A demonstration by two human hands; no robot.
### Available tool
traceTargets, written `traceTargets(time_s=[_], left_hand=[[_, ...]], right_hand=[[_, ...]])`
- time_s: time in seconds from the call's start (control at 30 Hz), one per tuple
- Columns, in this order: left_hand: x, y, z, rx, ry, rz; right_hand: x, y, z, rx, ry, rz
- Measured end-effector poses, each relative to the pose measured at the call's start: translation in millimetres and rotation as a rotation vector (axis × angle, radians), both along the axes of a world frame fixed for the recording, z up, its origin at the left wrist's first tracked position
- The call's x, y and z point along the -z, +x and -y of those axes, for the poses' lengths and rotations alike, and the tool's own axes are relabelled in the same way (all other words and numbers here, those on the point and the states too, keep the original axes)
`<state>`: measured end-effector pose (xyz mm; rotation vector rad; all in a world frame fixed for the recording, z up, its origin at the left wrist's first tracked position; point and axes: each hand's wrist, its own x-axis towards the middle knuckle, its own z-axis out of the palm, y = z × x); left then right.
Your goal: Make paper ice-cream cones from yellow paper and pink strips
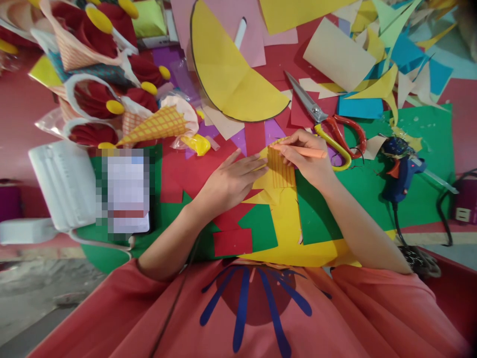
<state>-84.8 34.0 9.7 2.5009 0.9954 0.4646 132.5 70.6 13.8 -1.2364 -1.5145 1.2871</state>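
- Head view, left side: phone (128, 196) lying flat.
- Left hand (231, 186): grip spread, palm down.
- Striped yellow paper (282, 175) (darker lines along it): between both hands.
- Right hand (307, 164): grip pinching an orange marker (311, 151) over that paper.
- Scissors (316, 113), then glue gun (402, 176), farther right.

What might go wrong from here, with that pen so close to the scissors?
The right hand could bump the scissors beside it, jogging the orange pen and spoiling lines on the striped yellow paper. The glue gun shows a red light; if hot, it might burn a straying arm.
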Motion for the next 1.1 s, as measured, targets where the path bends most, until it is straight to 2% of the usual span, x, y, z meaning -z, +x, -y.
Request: traceTargets(time_s=[0.27, 0.4, 0.57, 0.8, 1.1], left_hand=[[-0.6, -0.1, -0.2, -0.010, -0.036, 0.009], [-1.8, 0.6, -0.2, -0.014, -0.058, -0.012], [0.6, 1.0, -0.8, -0.048, -0.061, -0.060], [0.5, -0.3, -0.9, -0.074, -0.012, -0.083], [0.2, -0.2, -0.7, -0.082, -0.032, -0.067]], right_hand=[[-4.2, 2.3, -0.7, -0.051, -0.045, 0.000], [-5.7, 3.2, 1.3, -0.001, -0.084, -0.075], [-4.1, 5.0, 5.6, 0.039, -0.025, -0.093], [0.1, 4.5, 6.5, -0.038, 0.015, 0.033], [-0.2, 2.8, 3.9, -0.045, 0.041, 0.027]])
